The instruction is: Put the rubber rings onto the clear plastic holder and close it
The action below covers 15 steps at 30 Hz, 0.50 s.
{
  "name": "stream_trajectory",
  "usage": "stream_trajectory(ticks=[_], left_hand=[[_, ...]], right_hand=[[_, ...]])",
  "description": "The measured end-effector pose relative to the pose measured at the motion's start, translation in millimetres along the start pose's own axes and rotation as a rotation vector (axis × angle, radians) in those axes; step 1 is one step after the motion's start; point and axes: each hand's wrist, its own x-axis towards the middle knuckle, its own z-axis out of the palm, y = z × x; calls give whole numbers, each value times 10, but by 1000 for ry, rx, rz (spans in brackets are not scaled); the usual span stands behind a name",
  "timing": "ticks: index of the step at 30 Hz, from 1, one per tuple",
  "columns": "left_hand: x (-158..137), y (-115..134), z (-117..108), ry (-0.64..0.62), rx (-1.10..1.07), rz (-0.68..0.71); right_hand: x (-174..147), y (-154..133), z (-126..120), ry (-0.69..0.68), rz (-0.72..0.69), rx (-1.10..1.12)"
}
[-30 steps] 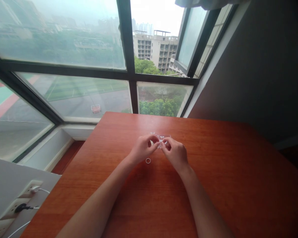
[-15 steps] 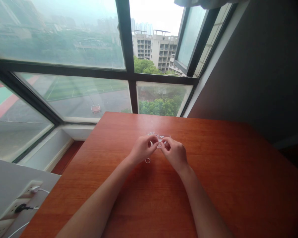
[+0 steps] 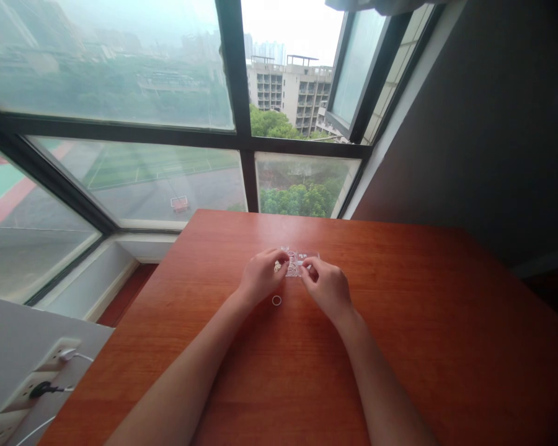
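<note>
A small clear plastic box [image 3: 292, 270] with ring-shaped pieces in it lies on the table between my hands. My right hand [image 3: 329, 286] pinches its right side with thumb and forefinger. At the left side of the box, my left hand [image 3: 260, 275] has thumb and forefinger curled close together; what they hold, if anything, is too small to make out. Small pale yellowish pieces [image 3: 278, 266] show through the gap of the left hand. A thin white ring [image 3: 276, 301] lies on the table, nearer to me, below the left hand.
The reddish-brown wooden table [image 3: 413, 297] reaches to the window frame [image 3: 248, 145] at the back. Small clear bits [image 3: 285, 249] lie just behind the box. Wall sockets [image 3: 35, 387] with plugs and white cables are at the lower left.
My left hand has moved a little left, away from the right fingers, and more of the box shows between the hands. My right hand has hardly moved.
</note>
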Motion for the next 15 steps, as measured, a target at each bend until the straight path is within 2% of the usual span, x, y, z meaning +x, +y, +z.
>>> stream_trajectory(ticks=[5,11,15], left_hand=[[13,-39,-37,13,49,-18],[30,-142,-101,74,68,-19],[37,-156,-122,81,56,-27]], right_hand=[[-4,-16,-11,-90,-15,0],[-83,-190,29,-374,-142,30],[-126,-281,95,-475,-169,-27]])
